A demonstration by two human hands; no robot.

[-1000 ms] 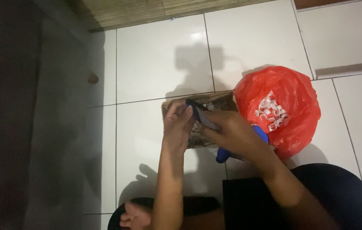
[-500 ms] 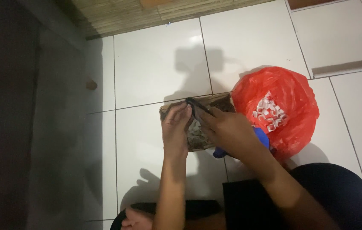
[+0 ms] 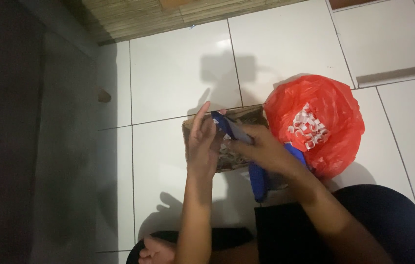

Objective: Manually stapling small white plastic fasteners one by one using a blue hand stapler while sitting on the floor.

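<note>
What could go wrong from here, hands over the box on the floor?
1. The right hand grips a blue-handled tool whose dark tip sits right against the left hand; a slip could nick the fingers.
2. The brown cardboard box rests loose on glossy white floor tiles, so pushing may slide it.
3. The red plastic bag touches the box and might get snagged or tipped.

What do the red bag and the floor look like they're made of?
Red bag: thin glossy plastic film, judging by its crinkles and shiny highlights. Floor: glazed white tile, probably ceramic, with visible grout lines and reflections.
</note>
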